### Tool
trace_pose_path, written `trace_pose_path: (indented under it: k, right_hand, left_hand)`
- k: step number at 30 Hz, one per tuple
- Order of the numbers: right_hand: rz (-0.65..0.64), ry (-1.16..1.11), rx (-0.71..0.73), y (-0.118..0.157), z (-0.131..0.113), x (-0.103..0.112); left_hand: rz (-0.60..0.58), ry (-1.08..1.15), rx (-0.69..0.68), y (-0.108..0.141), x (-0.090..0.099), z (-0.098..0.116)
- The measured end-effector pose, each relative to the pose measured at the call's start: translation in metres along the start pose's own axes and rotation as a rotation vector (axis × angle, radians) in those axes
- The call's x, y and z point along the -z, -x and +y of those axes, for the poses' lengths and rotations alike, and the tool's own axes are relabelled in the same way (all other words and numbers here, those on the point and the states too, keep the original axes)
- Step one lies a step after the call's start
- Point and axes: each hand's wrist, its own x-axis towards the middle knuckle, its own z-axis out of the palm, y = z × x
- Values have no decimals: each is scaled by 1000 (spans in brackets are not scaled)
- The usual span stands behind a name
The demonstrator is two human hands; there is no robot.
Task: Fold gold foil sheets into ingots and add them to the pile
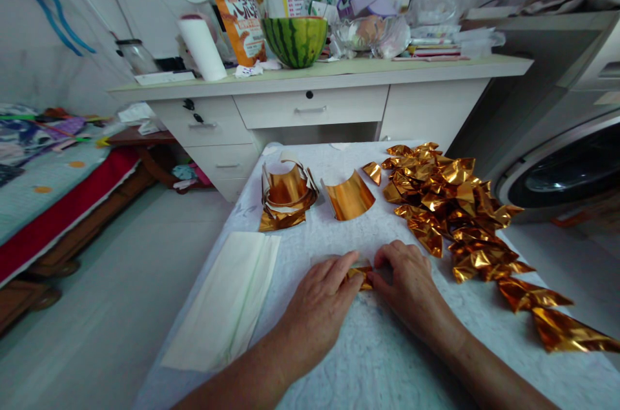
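Between my hands, near the table's middle, lies a small folded piece of gold foil (361, 277). My left hand (322, 294) grips its left part, with fingers pressed together over it. From the right, my right hand (404, 284) pinches the foil's other end between thumb and fingers. Beyond them a curved gold sheet (349, 195) rests on the cloth, beside a curled stack of gold and white sheets (288, 190). A large pile of twisted gold foil pieces (445, 197) spreads along the right side. White folded paper (225, 300) lies left of my left hand.
The cloth-covered table (300, 358) stands before a white desk (310, 106) holding half a watermelon (296, 41), an orange bag (239, 16), a white roll (202, 48) and plastic bags. A washing machine (571, 139) is at the right, a bed (62, 197) at the left.
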Motion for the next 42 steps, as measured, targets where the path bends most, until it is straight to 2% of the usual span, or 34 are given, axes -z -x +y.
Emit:
trace_pose_path:
  k: [17,21,26,29,32,35,37,41,42]
  right_hand:
    - [-32,-47,67,0,3,1]
    - [-32,-23,156,0,1,1]
    - [-147,-4,284,1,-9,6]
    - [-179,22,305,1,-13,7]
    - [-150,48,303,3,-14,5]
    - [-125,54,298,4,-15,4]
    - [-121,52,293,5,-16,3]
    - [-115,40,281,4,-15,3]
    - [-112,40,277,4,-15,3]
  left_hand:
    - [-9,-31,-21,-3,8,5]
    - [9,-87,-39,-2,9,8]
    - [12,-120,-83,-1,5,9]
    - [26,-138,-76,0,2,13]
    - [33,-171,-57,3,1,19]
    - [46,-153,-6,5,2,22]
    - [65,-58,68,6,7,18]
    - [149,197,408,3,24,-3]
    - [126,267,453,3,28,-10]
